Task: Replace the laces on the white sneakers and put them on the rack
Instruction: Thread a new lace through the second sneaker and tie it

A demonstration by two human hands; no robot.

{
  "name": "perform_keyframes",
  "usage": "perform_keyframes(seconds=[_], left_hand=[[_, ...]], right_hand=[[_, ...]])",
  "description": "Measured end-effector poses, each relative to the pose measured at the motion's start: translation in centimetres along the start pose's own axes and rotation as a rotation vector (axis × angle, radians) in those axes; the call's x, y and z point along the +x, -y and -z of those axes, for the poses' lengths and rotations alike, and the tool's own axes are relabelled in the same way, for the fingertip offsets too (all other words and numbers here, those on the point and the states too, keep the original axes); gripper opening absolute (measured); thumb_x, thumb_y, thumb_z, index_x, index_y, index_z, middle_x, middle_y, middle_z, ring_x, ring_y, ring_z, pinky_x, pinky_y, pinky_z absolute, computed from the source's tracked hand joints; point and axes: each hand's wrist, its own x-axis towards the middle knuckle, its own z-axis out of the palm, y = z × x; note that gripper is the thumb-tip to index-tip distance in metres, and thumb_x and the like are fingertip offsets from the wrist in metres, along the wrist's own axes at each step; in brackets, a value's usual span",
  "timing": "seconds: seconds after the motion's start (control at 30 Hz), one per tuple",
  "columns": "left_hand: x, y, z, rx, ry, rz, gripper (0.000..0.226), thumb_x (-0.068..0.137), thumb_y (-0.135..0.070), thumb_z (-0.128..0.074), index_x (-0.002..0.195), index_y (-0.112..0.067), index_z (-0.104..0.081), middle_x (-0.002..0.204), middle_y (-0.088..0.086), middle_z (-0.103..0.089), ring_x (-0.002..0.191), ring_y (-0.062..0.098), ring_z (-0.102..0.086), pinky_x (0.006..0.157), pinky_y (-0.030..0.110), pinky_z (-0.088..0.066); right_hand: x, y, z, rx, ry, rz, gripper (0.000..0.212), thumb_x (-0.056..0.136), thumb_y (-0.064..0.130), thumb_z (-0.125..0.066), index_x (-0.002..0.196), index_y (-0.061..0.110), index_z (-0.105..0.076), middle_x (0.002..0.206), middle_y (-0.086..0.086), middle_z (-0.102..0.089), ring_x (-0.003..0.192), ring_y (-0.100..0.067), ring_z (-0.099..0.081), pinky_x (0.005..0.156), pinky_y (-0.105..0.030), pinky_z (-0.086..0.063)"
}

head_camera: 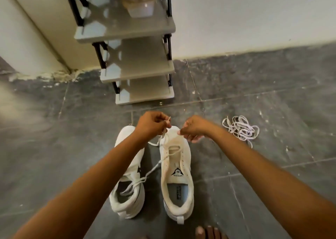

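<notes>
Closest to me are my toes (209, 232), poking in at the bottom edge on the dark tile floor (54, 138). Right in front of them sit the two white sneakers, side by side, heels toward me and toes toward the rack. The left sneaker (127, 198) has a lace (134, 183) in its eyelets, bunched loosely over the tongue. The right sneaker (177, 180) is mostly open, with a lace (164, 144) crossing only the eyelets up near the toe and one end trailing off over toward the left sneaker.

Both my arms reach out over the sneakers. My left hand (151, 125) is pinching the tip of the right sneaker's lace between curled fingers, just above the toe of that sneaker. My right hand (193, 128) has its fingers curled at the toe too, pinching at the lace as far as I can tell.

Off to the right on the floor, well apart from the sneakers, lies a tangled heap of white laces (241, 128).

Further back the rack (143, 66) stands against the wall (254, 16), grey shelves on black posts. There's a blurry shoe (139, 2) on the top shelf.
</notes>
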Motion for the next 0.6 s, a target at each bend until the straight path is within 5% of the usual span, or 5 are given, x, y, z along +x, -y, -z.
perform_keyframes(seconds=[0.17,0.27,0.37,0.6], left_hand=[[-1.8,3.1,-3.6,0.028,0.098,0.101,0.007,0.09,-0.007,-0.06,0.088,-0.009,-0.066,0.084,0.012,-0.07,0.066,0.015,-0.064,0.055,0.016,-0.052],[-2.3,4.4,-4.5,0.212,0.066,0.083,0.005,0.087,-0.009,-0.063,0.085,-0.011,-0.068,0.078,0.008,-0.069,0.065,0.016,-0.065,0.065,0.024,-0.057],[-2.3,5.0,-4.9,0.327,0.043,0.048,0.008,0.085,-0.01,-0.065,0.091,-0.009,-0.071,0.082,0.009,-0.07,0.071,0.018,-0.066,0.076,0.029,-0.056],[-1.7,4.8,-6.8,0.633,0.021,-0.029,0.013,0.088,-0.015,-0.059,0.093,-0.01,-0.07,0.09,0.008,-0.069,0.083,0.022,-0.064,0.071,0.026,-0.05]], right_hand=[[0.2,-4.3,-3.6,0.009,0.002,0.012,0.029,0.077,0.021,-0.076,0.095,0.013,-0.055,0.085,-0.007,-0.059,0.065,-0.013,-0.057,0.051,-0.021,-0.051],[-0.2,-5.4,-5.0,-0.006,-0.081,0.097,0.044,0.07,0.023,-0.08,0.106,0.015,-0.054,0.099,-0.003,-0.058,0.086,-0.016,-0.056,0.07,-0.03,-0.049],[-1.1,-6.1,-6.2,0.031,-0.184,0.12,0.062,0.065,0.031,-0.084,0.115,0.014,-0.052,0.102,0.003,-0.053,0.092,-0.014,-0.052,0.073,-0.026,-0.042],[-1.4,-7.3,-7.9,0.207,-0.39,0.142,0.037,0.074,0.022,-0.076,0.107,0.007,-0.066,0.103,-0.005,-0.068,0.09,-0.016,-0.063,0.084,-0.031,-0.052]])
